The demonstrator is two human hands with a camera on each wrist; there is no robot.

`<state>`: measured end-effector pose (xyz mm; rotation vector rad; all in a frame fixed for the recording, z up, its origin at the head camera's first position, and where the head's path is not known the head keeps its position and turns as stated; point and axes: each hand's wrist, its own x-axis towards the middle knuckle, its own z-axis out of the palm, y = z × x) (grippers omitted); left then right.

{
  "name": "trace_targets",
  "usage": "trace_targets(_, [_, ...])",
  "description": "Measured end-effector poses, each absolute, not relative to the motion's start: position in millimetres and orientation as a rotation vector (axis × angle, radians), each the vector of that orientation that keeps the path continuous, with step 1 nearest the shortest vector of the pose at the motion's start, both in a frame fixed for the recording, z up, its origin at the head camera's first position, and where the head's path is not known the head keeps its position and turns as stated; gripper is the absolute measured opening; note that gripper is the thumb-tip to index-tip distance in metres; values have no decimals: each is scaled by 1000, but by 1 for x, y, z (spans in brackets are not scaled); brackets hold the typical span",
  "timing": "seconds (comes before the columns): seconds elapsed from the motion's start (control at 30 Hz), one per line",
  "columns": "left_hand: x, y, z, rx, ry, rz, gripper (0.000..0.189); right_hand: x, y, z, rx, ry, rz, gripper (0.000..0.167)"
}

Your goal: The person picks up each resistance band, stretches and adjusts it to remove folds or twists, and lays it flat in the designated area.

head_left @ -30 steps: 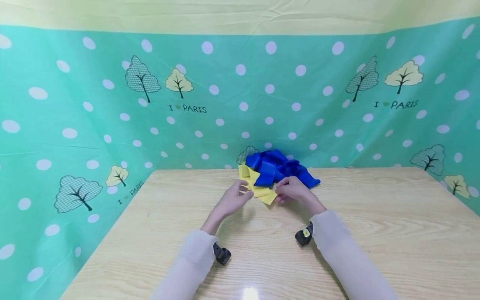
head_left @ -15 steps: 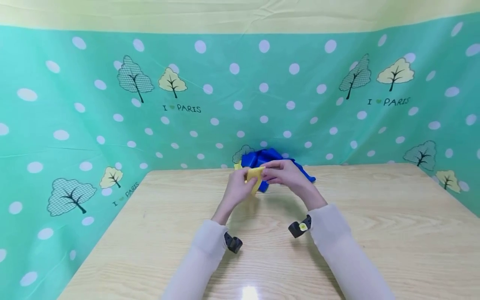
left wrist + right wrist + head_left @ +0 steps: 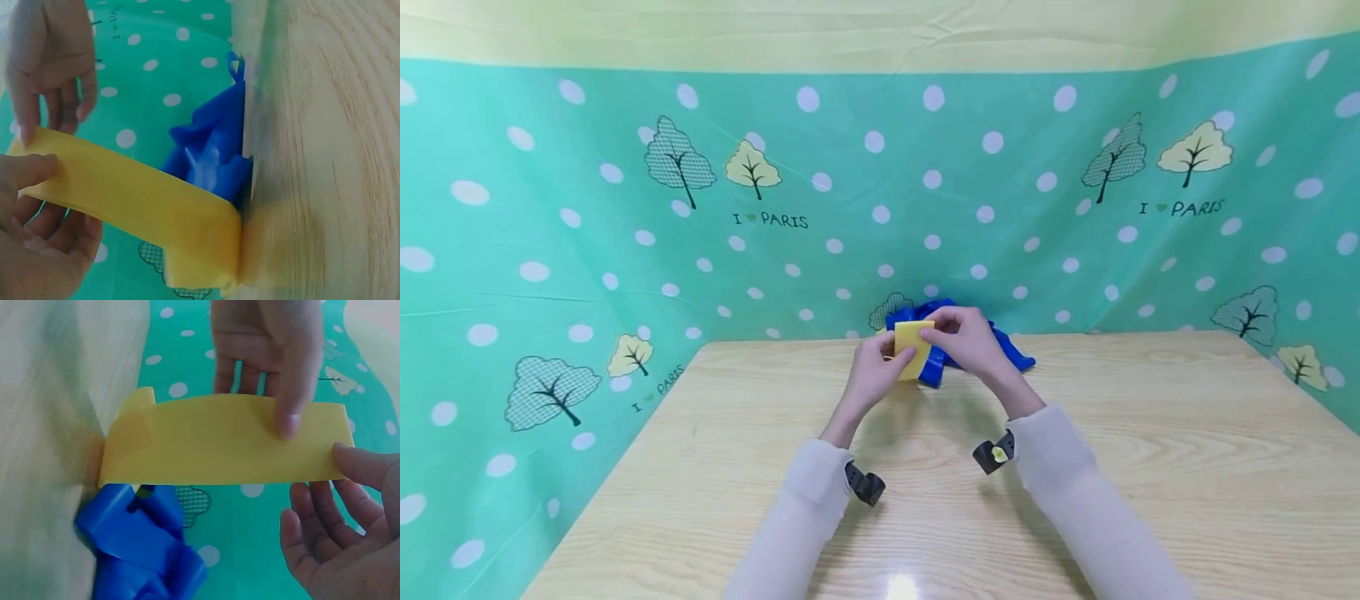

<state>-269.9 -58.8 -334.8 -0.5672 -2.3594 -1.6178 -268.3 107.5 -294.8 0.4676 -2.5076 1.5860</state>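
Observation:
A wide, flat yellow band (image 3: 908,343) is lifted upright in front of me, its end held between both hands. My left hand (image 3: 874,371) pinches it with the thumb on the near face and the fingers behind. At its upper right corner, my right hand (image 3: 967,340) pinches it between thumb and fingers. In the left wrist view the yellow band (image 3: 137,187) slopes down and folds over near the tabletop. Right behind it lies a crumpled blue band (image 3: 1011,348), partly hidden by the yellow one and the right hand. The right wrist view shows the blue band (image 3: 144,544) in loose loops.
The light wooden table (image 3: 760,433) ends at the back against a green dotted cloth (image 3: 850,200) printed with trees. A small black wrist camera (image 3: 865,485) sits at the left cuff, another wrist camera (image 3: 992,454) at the right.
Both hands have taken hold of the yellow band and raised its end off the heap. Its flat face has turned toward me. The blue band stays behind it at the back edge.

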Motion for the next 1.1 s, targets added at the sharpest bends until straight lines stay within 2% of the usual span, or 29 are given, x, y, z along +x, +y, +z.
trace_targets(0.43, [-274,-62,-339,-513,-2395,-1714,25,-278,101,-246,496,-2468,1474,18])
trace_targets(0.73, [-275,-60,-346,-440,-2392,-1742,16,-286,103,-222,462,-2460,1486,21])
trace_targets(1.1, [-265,-53,-341,-551,-2397,-1742,22,-288,103,-197,390,-2418,1508,20])
